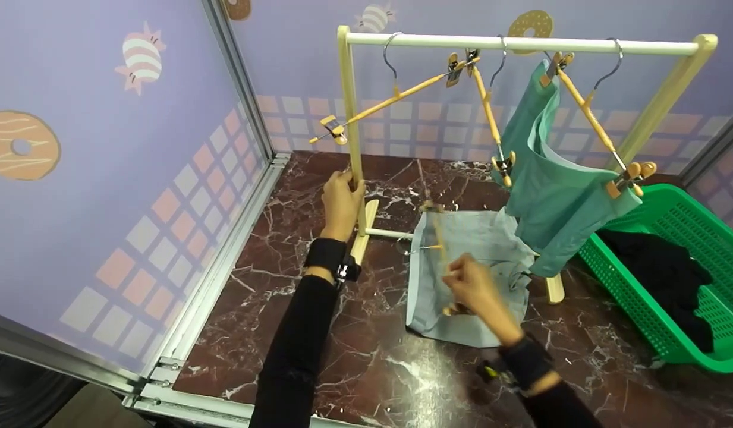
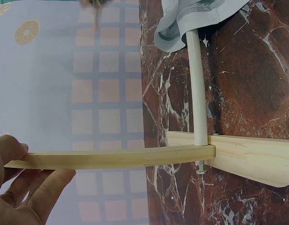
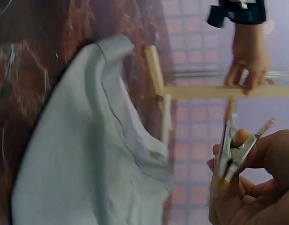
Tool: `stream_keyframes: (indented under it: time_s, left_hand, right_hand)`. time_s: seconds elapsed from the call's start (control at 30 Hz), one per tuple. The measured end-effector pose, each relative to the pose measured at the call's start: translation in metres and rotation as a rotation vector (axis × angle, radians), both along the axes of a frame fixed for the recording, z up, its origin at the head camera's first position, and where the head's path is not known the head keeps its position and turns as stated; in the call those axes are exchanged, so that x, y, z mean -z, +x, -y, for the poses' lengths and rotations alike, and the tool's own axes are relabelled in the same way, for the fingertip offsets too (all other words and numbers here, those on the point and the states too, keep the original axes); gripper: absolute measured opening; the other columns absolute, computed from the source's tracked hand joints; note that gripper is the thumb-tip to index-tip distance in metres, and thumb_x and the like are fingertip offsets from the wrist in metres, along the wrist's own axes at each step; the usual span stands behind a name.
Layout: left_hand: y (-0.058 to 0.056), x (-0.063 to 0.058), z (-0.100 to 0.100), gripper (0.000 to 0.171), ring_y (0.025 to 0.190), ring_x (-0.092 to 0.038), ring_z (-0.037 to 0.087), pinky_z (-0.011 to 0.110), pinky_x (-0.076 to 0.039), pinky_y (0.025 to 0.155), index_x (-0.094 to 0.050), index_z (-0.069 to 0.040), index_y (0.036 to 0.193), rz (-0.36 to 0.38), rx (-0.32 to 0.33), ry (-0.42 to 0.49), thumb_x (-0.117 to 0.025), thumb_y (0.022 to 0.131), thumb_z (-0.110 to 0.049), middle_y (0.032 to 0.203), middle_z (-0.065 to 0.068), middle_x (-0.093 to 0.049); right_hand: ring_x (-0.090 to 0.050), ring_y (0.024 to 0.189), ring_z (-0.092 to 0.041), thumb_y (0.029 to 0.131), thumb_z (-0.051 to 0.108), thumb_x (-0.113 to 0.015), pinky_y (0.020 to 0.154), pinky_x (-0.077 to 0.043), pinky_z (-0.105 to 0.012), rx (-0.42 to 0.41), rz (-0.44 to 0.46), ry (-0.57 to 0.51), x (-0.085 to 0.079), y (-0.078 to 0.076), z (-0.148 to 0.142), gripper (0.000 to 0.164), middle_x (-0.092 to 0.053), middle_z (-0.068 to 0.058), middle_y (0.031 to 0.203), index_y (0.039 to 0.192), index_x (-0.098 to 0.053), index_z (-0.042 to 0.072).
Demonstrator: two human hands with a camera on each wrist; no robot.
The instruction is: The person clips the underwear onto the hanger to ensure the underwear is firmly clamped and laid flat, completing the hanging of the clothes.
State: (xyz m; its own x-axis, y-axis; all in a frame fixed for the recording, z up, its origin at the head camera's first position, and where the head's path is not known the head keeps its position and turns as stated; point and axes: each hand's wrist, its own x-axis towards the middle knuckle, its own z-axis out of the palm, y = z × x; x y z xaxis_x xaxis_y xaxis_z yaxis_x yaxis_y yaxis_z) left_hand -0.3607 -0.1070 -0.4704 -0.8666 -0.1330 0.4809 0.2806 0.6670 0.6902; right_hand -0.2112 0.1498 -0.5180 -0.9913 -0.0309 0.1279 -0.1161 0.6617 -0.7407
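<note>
My left hand (image 1: 342,205) grips the left wooden post (image 2: 111,158) of a clothes rack, fingers and thumb round it. My right hand (image 1: 473,285) holds a wooden clip hanger (image 1: 439,229), blurred in the head view, above a grey garment (image 1: 473,238) spread over the table and the rack's lower bar. In the right wrist view, my fingers are at one metal clip (image 3: 228,157) of that hanger. The grey garment (image 3: 64,154) lies below it, with no part of it between the clip's jaws.
From the rack's top rail (image 1: 449,43) hang two bare clip hangers and one carrying a teal garment (image 1: 532,178) by its clips. A green basket (image 1: 639,330) with black cloth (image 1: 663,279) stands at the right. Patterned wall panels (image 1: 182,196) enclose the marbled table.
</note>
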Motion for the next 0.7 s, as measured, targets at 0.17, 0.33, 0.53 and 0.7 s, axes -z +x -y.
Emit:
stream_keyframes:
  time_s: [0.17, 0.33, 0.53, 0.7]
  left_hand:
    - [-0.001, 0.0, 0.0, 0.014, 0.083, -0.067, 0.031, 0.046, -0.055, 0.073, -0.075, 0.0, 0.096, 0.002, -0.01, -0.004, -0.072, 0.095, -0.014, 0.091, 0.015, -0.064]
    - [-0.001, 0.0, -0.001, 0.014, 0.083, -0.067, 0.031, 0.046, -0.056, 0.073, -0.075, -0.001, 0.096, -0.001, -0.015, -0.005, -0.073, 0.094, -0.015, 0.09, 0.014, -0.064]
    - [-0.002, 0.001, 0.0, 0.014, 0.085, -0.067, 0.03, 0.045, -0.055, 0.075, -0.076, -0.001, 0.096, 0.006, -0.017, 0.006, -0.073, 0.094, -0.014, 0.091, 0.014, -0.065]
    - [-0.001, 0.0, 0.0, 0.015, 0.087, -0.068, 0.03, 0.044, -0.056, 0.076, -0.076, -0.001, 0.1, 0.017, -0.015, 0.003, -0.073, 0.095, -0.015, 0.093, 0.014, -0.065]
  right_hand:
    - [-0.069, 0.078, -0.035, 0.082, 0.005, -0.073, 0.072, -0.055, -0.049, 0.032, -0.029, 0.038, 0.024, -0.019, 0.032, 0.017, -0.073, -0.016, 0.081, 0.093, -0.063, -0.003]
    - [-0.069, 0.082, -0.038, 0.083, 0.007, -0.076, 0.076, -0.055, -0.051, 0.058, -0.007, 0.028, 0.037, -0.036, 0.055, 0.02, -0.072, -0.02, 0.086, 0.094, -0.064, -0.004]
    - [-0.069, 0.075, -0.034, 0.086, 0.007, -0.077, 0.072, -0.057, -0.048, 0.06, 0.041, 0.019, 0.043, -0.049, 0.078, 0.019, -0.07, -0.017, 0.08, 0.094, -0.064, -0.005]
    - [-0.068, 0.056, -0.023, 0.088, 0.006, -0.076, 0.062, -0.058, -0.04, 0.039, 0.092, 0.006, 0.045, -0.056, 0.092, 0.017, -0.068, -0.012, 0.072, 0.092, -0.063, -0.004]
